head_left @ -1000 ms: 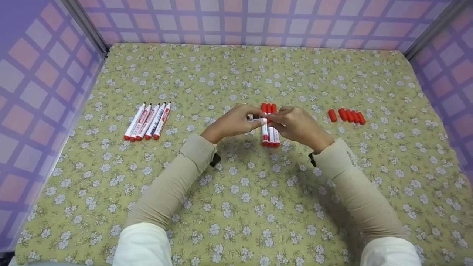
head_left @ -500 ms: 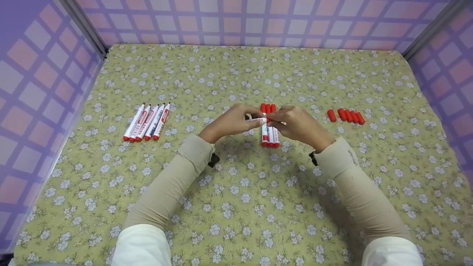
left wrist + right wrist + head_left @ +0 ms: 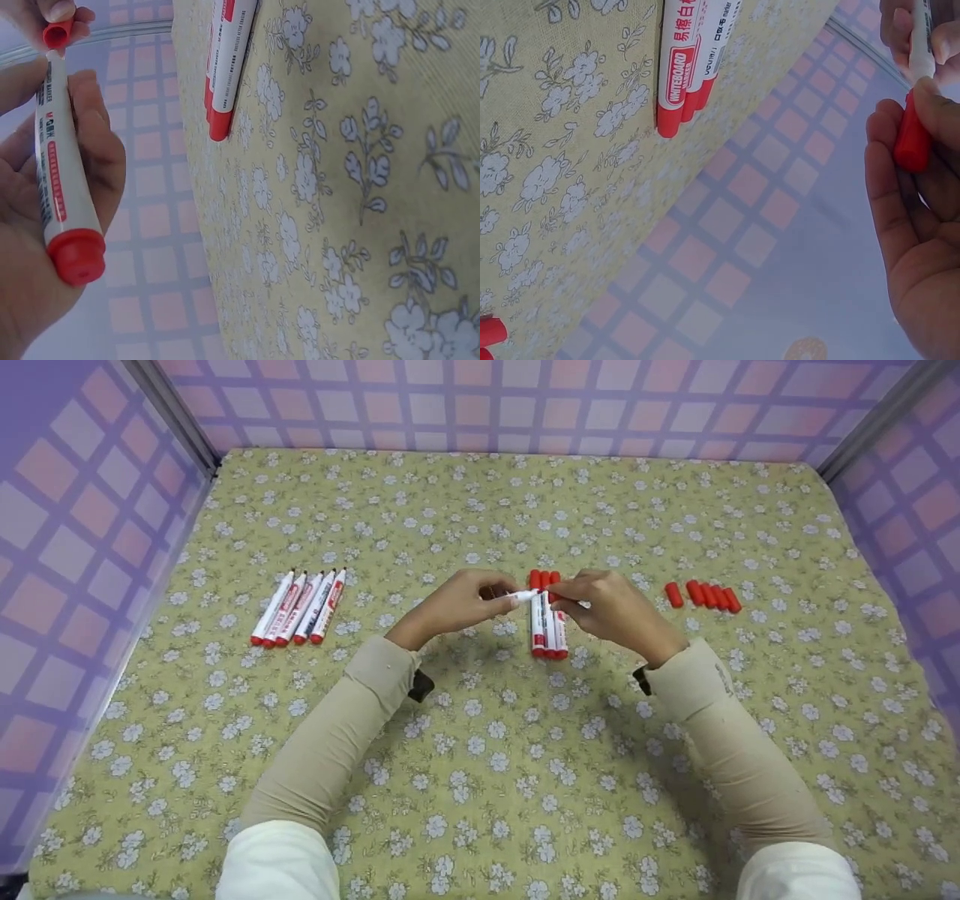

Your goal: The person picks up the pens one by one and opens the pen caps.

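Above the middle of the cloth, my left hand (image 3: pixel 457 604) grips a white marker (image 3: pixel 521 596) with a red end plug (image 3: pixel 73 255); its barrel lies across my palm (image 3: pixel 22 225). My right hand (image 3: pixel 607 607) pinches a small red cap (image 3: pixel 913 139) right at the marker's tip (image 3: pixel 921 45). In the left wrist view the cap (image 3: pixel 58 34) sits at the tip; I cannot tell whether it is seated. Under the hands three capped markers (image 3: pixel 547 622) lie side by side on the cloth.
Several uncapped markers (image 3: pixel 300 606) lie in a row at the left. Several loose red caps (image 3: pixel 703 595) lie in a row at the right. The flowered yellow cloth (image 3: pixel 480 750) is fenced by purple checked walls (image 3: pixel 75 547) on three sides.
My hands have drawn slightly apart, the left one shifting left. More of the marker's white tip end now shows between them.
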